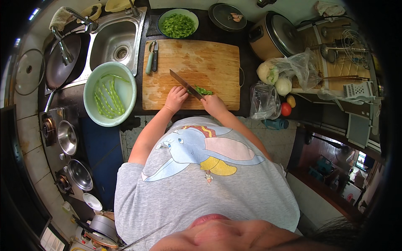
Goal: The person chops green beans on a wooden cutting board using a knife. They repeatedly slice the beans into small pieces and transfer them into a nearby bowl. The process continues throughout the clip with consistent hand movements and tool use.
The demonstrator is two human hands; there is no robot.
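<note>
My right hand (pixel 214 104) grips the handle of a kitchen knife (pixel 186 83), whose blade slants up and left across the wooden cutting board (pixel 201 56). Just left of the blade, my left hand (pixel 176 98) rests low on the board with its fingers bent together. Whatever lies under those fingers is mostly hidden; a bit of green shows between them and the knife. Cut green bean pieces (pixel 203 90) lie on the blade's right side. A green-handled peeler (pixel 150 59) and a black-handled knife (pixel 155 58) lie side by side near the board's upper left.
Whole green beans lie in a pale green basin (pixel 134 94) left of the board. Behind it stands a bowl (pixel 159 23) of cut beans. Garlic cloves (pixel 236 17) sit on a dark lid (pixel 220 15). A sink (pixel 108 37), rice cooker (pixel 270 37) and tomato (pixel 286 109) flank the board.
</note>
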